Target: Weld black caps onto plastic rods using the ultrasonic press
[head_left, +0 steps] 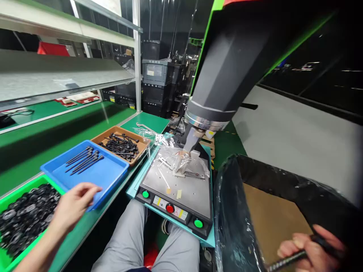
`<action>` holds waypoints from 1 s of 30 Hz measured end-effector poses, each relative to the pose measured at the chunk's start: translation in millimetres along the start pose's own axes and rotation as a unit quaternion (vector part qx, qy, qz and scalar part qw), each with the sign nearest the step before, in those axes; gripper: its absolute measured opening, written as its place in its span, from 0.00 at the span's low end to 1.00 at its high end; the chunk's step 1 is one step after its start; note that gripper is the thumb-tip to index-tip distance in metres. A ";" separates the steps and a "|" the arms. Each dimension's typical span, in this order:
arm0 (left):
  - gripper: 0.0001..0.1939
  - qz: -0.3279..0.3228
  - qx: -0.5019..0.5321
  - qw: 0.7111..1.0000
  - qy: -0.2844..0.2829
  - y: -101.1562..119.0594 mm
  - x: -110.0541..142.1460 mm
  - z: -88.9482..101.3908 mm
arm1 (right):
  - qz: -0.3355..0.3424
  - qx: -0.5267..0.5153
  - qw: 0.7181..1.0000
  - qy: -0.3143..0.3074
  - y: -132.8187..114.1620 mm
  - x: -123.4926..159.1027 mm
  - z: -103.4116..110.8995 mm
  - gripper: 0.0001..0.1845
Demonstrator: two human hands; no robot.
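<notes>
My left hand (76,207) is over the near edge of the blue tray (110,177), its fingers curled in; what they hold, if anything, is hidden. In that tray lie several long, pointed black plastic stakes (84,159) side by side. Next to it, a green bin (42,180) holds a heap of small black plastic parts (27,215). My right hand (310,249) is closed around a black ribbed plastic stake (289,260), held above a box lined with a dark plastic bag (234,223). Brown cardboard (275,215) shows inside the box.
A machine (181,192) with green and red buttons stands before my knees, clear film (183,160) around its fixture. Its thick grey head (224,71) hangs above. A brown tray (143,149) holds black parts. Shelving (137,56) rises at left; dark crates (157,71) stand behind.
</notes>
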State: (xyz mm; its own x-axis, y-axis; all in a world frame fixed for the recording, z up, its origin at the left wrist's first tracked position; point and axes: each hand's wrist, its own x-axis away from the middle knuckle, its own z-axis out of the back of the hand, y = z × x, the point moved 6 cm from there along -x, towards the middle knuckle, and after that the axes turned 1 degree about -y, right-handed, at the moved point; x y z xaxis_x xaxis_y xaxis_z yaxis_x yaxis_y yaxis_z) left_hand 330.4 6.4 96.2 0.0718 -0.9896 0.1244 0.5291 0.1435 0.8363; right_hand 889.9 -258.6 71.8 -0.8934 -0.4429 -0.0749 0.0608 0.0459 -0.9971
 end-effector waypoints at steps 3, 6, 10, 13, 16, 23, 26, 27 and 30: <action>0.23 0.003 0.212 0.962 -0.174 5.8 5.0 -77.5 | -0.051 -0.045 0.988 -0.141 16.0 62.8 -70.6 0.33; 0.19 0.067 0.345 0.896 -0.271 9.1 18.4 -134.7 | -0.166 -0.008 0.955 -0.246 57.0 123.6 -131.7 0.32; 0.24 0.086 0.388 0.860 -0.322 8.6 32.2 -167.9 | -0.215 -0.030 0.915 -0.339 92.0 178.9 -187.1 0.30; 0.27 0.060 0.393 0.853 -0.337 5.8 38.6 -179.3 | -0.208 -0.070 0.913 -0.344 93.1 197.0 -211.4 0.29; 0.21 -0.011 0.368 0.868 -0.334 4.2 44.5 -187.4 | -0.214 -0.087 0.908 -0.351 85.5 206.1 -229.2 0.29; 0.16 -0.097 0.296 0.890 -0.334 -5.5 61.7 -196.6 | -0.232 -0.093 0.902 -0.352 83.5 211.5 -240.8 0.24; 0.14 -0.129 0.268 0.889 -0.349 -4.7 62.3 -196.0 | -0.222 -0.074 0.904 -0.358 91.2 208.9 -238.7 0.24; 0.13 -0.138 0.261 0.889 -0.350 -4.0 60.5 -195.6 | -0.216 -0.065 0.906 -0.358 94.0 207.2 -238.1 0.24; 0.11 -0.154 0.259 0.888 -0.346 -0.7 52.1 -193.8 | -0.186 -0.034 0.920 -0.344 99.2 201.0 -236.4 0.25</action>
State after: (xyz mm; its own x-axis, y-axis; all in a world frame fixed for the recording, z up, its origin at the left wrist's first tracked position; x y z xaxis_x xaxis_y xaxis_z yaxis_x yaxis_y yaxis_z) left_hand 497.6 -46.4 -1.4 -0.6409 -0.7676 -0.0038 -0.0400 0.0284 0.9988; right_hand 611.1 -131.5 -38.8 -0.3520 -0.9000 0.2571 -0.2410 -0.1783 -0.9540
